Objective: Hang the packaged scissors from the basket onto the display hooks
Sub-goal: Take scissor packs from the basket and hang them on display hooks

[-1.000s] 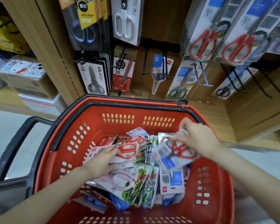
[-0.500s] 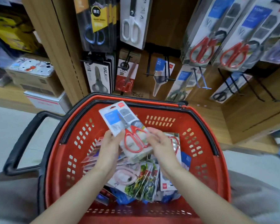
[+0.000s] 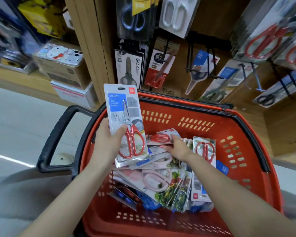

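Packaged scissors (image 3: 125, 124) up in left hand (image 3: 108, 142), card upright, tilted slightly left, over the near-left rim of the basket (image 3: 246, 151). Grey card, blue label, red logo top corner, hang slot at the top edge, red handles at the bottom. Grip: thumb across the front just above the handles, remaining fingers behind the card and out of sight, so a closed pinch on the lower half. At least one more card edge shows behind it; can't tell whether that one is held too.

Right hand (image 3: 176, 147) down inside the basket, palm down, fingers stretched out, fingertips touching a red-handled pack (image 3: 161, 138) on top of the pile. No curl visible, nothing lifted.

Pile: pink-handled pack (image 3: 155, 180) in the middle, several cards with vegetable print fanned just beside it, another red-handled pack standing on edge (image 3: 204, 151) against the right side, blue items at the near bottom. Basket is red plastic, slotted walls, black rim, black handle (image 3: 58, 134) sticking out left.

Behind the basket: wooden panel (image 3: 220, 23) with display hooks (image 3: 189, 62), black wire, some carrying stock. White-handled scissors (image 3: 176, 14) top centre, SALA pack (image 3: 128, 71) below left, red-handled packs upper right, blurred. Cardboard boxes (image 3: 63, 69) stacked on the shelf to the left.
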A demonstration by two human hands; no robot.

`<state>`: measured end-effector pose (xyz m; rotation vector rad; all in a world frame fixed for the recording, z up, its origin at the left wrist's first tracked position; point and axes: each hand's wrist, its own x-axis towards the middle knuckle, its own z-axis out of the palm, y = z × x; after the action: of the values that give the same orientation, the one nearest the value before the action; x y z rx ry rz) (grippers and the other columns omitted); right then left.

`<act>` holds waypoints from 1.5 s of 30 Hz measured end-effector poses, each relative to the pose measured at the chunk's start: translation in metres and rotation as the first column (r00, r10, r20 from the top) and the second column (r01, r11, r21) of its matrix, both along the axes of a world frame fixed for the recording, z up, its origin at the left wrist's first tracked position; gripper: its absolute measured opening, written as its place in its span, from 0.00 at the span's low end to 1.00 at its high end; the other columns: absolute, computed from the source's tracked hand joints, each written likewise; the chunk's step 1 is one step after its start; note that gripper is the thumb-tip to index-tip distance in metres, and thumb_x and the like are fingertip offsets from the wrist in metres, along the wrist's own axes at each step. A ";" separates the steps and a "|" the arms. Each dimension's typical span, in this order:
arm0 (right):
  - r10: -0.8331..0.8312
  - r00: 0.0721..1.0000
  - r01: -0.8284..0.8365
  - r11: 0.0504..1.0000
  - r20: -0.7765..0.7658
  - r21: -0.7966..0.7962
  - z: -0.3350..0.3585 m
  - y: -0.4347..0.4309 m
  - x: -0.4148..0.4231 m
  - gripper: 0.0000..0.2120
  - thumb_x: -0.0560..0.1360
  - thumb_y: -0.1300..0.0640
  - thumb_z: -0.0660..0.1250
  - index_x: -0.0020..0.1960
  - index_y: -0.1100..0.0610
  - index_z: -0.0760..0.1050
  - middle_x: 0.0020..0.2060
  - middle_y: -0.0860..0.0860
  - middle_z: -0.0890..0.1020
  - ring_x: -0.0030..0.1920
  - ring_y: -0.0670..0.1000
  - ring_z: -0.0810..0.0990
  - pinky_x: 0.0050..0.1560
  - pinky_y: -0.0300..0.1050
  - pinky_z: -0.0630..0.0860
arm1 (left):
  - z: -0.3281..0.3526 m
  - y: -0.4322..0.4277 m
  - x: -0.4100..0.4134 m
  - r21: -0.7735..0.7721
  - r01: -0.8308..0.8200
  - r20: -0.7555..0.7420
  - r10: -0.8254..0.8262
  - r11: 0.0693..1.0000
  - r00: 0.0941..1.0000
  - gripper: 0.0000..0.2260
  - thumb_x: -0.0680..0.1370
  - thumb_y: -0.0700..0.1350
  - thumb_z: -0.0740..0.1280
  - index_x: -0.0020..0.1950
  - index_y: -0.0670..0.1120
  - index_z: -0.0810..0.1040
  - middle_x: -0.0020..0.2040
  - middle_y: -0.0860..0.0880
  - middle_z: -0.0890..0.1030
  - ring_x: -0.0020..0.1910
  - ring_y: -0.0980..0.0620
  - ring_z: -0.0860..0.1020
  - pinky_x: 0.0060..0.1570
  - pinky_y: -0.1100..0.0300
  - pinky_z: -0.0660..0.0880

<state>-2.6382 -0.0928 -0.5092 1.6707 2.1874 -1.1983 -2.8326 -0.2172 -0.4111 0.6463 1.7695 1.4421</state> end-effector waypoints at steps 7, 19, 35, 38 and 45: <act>0.181 0.974 -0.191 0.980 0.140 0.062 -0.017 0.022 -0.010 0.36 0.71 0.43 0.71 0.74 0.56 0.63 0.68 0.56 0.72 0.67 0.55 0.71 0.67 0.49 0.68 | -0.011 -0.001 -0.006 -0.076 0.018 0.006 -0.017 0.997 1.000 0.07 0.78 0.42 0.65 0.53 0.53 0.75 0.53 0.51 0.81 0.53 0.51 0.80 0.57 0.46 0.76; 0.319 0.905 -0.424 0.729 0.281 0.537 0.044 0.023 0.016 0.16 0.82 0.49 0.54 0.54 0.58 0.76 0.44 0.51 0.76 0.48 0.56 0.79 0.39 0.45 0.70 | -0.039 -0.011 0.022 -0.246 0.046 -0.095 -0.071 0.968 0.993 0.10 0.78 0.40 0.65 0.57 0.47 0.69 0.50 0.53 0.77 0.47 0.56 0.78 0.40 0.64 0.72; 0.461 0.878 -0.433 0.651 0.128 0.624 0.086 -0.115 0.060 0.34 0.77 0.32 0.43 0.70 0.54 0.68 0.69 0.56 0.71 0.67 0.57 0.72 0.64 0.55 0.69 | -0.003 -0.011 0.084 0.053 0.272 0.432 -0.268 0.961 0.861 0.13 0.82 0.47 0.56 0.65 0.48 0.74 0.57 0.45 0.82 0.55 0.44 0.81 0.53 0.43 0.77; 0.469 0.882 -0.332 0.680 -0.041 0.654 0.107 -0.118 0.068 0.29 0.76 0.34 0.51 0.68 0.50 0.69 0.69 0.51 0.69 0.69 0.48 0.63 0.69 0.43 0.55 | 0.008 -0.008 0.090 0.076 0.286 0.308 -0.295 0.955 0.905 0.12 0.81 0.42 0.59 0.63 0.47 0.75 0.55 0.47 0.83 0.52 0.46 0.82 0.50 0.49 0.78; -0.141 0.732 0.444 0.841 -0.667 0.309 0.168 -0.064 0.092 0.20 0.72 0.52 0.72 0.57 0.43 0.65 0.54 0.40 0.72 0.53 0.38 0.75 0.52 0.32 0.74 | 0.042 0.018 0.114 0.127 0.327 0.187 -0.347 0.936 0.919 0.12 0.74 0.37 0.70 0.56 0.46 0.80 0.50 0.49 0.85 0.48 0.49 0.84 0.45 0.55 0.79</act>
<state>-2.5463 -0.1571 -0.3409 2.1105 2.8498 -1.6135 -2.7182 -0.1993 -0.3688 0.7782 1.3586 1.3052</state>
